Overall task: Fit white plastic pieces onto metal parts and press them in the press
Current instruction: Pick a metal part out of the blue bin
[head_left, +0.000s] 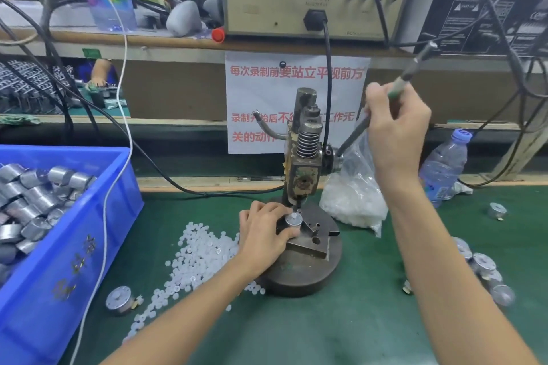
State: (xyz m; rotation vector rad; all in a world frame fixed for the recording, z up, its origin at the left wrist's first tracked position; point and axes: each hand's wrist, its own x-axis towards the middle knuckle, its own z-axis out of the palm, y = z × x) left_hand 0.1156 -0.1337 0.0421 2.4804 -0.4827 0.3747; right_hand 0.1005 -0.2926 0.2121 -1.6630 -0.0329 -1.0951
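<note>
A small hand press (305, 157) stands on a round dark base (308, 272) in the middle of the green mat. My left hand (264, 231) grips a silver metal cylinder (293, 220) with a white plastic piece on top, seated in the fixture right under the ram. My right hand (394, 124) grips the press lever (412, 71), which slants up to the right. Loose white plastic pieces (195, 258) lie in a heap left of the base.
A blue bin (74, 246) of metal cylinders fills the left. One cylinder (120, 300) lies on the mat near it. Several more cylinders (483, 267) sit at right. A plastic bag (353, 201) of white pieces and a water bottle (444, 166) stand behind the press.
</note>
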